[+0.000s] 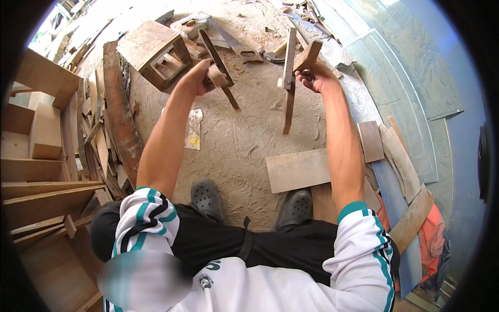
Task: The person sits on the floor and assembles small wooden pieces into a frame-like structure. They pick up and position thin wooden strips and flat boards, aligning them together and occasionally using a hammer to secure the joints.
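Note:
Both my arms reach forward over the ground, well apart. My left hand (200,78) is closed around a short wooden block joined to a long, narrow dark wooden strip (214,52), which slants down toward the middle. My right hand (318,78) grips a second wooden piece (309,56), a stubby block set against an upright narrow strip (289,104). A pale edge shows where strip and block meet. Just beyond my hands lie a handsaw (249,55) and a hammer (274,57). Left of my left hand stands a boxy wooden frame (150,46).
Wooden cabinets or drawers (47,171) and stacked offcuts (99,130) line the left. Glass sheets (400,99) lean at the right. Boards (299,169) lie near my right knee, beside orange material (431,239). A stained paper (193,130) lies on the rough ground.

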A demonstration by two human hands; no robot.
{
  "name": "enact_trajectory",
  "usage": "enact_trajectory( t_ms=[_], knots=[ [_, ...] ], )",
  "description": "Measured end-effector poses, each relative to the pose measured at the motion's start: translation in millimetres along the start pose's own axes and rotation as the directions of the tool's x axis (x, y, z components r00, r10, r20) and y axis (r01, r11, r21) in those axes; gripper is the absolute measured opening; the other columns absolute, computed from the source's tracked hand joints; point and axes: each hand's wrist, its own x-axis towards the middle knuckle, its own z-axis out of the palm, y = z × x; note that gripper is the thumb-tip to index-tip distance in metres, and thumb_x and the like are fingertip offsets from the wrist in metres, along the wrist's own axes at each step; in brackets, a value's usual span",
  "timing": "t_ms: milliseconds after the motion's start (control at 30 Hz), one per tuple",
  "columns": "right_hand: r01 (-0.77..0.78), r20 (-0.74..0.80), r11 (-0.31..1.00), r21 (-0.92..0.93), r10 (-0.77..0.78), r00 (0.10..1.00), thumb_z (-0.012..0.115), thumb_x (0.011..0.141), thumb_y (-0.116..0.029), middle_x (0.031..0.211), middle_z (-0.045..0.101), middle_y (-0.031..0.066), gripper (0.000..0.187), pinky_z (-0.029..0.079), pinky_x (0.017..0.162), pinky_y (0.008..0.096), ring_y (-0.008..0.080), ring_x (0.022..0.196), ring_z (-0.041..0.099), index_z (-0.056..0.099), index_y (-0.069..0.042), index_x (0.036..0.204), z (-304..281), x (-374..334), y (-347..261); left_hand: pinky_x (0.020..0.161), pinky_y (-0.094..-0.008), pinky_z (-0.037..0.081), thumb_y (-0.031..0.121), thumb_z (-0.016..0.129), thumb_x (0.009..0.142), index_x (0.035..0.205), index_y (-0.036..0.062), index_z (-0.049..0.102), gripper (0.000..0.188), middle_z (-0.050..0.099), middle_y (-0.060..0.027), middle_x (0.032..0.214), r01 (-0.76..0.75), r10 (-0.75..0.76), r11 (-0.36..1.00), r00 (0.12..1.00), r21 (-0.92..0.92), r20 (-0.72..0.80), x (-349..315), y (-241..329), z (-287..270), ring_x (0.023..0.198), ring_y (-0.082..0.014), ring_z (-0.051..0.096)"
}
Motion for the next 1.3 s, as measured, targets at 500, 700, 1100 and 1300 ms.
enact_trajectory(
  t_ms=[500, 700, 1100, 1300],
  knots=[
    [-0.205, -0.097, 0.946, -0.252, 0.187, 0.978, 0.045, 0.097, -0.048, 0.099, 0.070, 0.0204, 0.060, 0.058, 0.076, 0.0404, 0.0291, 0.091, 0.069, 0.057, 0.007, 0.117, 11.2, 76.3, 75.1, 0.042, -0.0176, 0.049, 0.041, 0.050, 0.094, 0.075, 0.0097, 0.058, 0.038, 0.062, 0.0007, 0.065, 0.519, -0.483, 0.837, 0.850, 0.172, -0.213, 27.2, -58.8, -71.0, 0.050, -0.0090, 0.059],
    [0.144, 0.024, 0.583, -0.800, -0.210, 0.977, 0.053, 0.089, -0.057, 0.121, 0.063, 0.0236, 0.071, 0.045, 0.099, 0.0424, 0.0386, 0.114, 0.059, 0.053, 0.001, 0.129, 41.1, 105.5, 171.5, 0.076, -0.0360, 0.054, 0.057, 0.046, 0.094, 0.105, 0.0124, 0.059, 0.048, 0.063, -0.0011, 0.087, 0.402, -0.373, 0.913, 0.892, 0.069, -0.255, 41.6, -61.1, -75.4, 0.069, -0.0123, 0.064],
    [0.040, -0.350, 0.704, -0.709, -0.401, 0.847, 0.073, 0.078, -0.037, 0.123, 0.061, 0.0237, 0.065, 0.046, 0.097, 0.0420, 0.0367, 0.115, 0.058, 0.052, -0.003, 0.129, 42.2, 66.9, 224.9, 0.092, -0.0489, 0.049, 0.074, 0.060, 0.076, 0.124, -0.0056, 0.060, 0.093, 0.057, -0.0233, 0.131, 0.338, -0.165, 0.586, 0.940, 0.737, -0.299, 57.2, -134.9, -30.3, 0.115, -0.0384, 0.059],
    [-0.011, -0.313, 0.805, -0.593, -0.218, 0.924, 0.077, 0.076, -0.036, 0.126, 0.058, 0.0246, 0.081, 0.046, 0.096, 0.0433, 0.0389, 0.116, 0.058, 0.034, -0.011, 0.140, 53.3, 57.3, 241.4, 0.105, -0.0443, 0.041, 0.056, 0.068, 0.078, 0.129, -0.0037, 0.054, 0.080, 0.050, -0.0236, 0.139, 0.297, 0.031, 0.304, 0.947, 0.905, -0.321, 72.6, -165.2, -17.3, 0.128, -0.0396, 0.048]
  ],
)
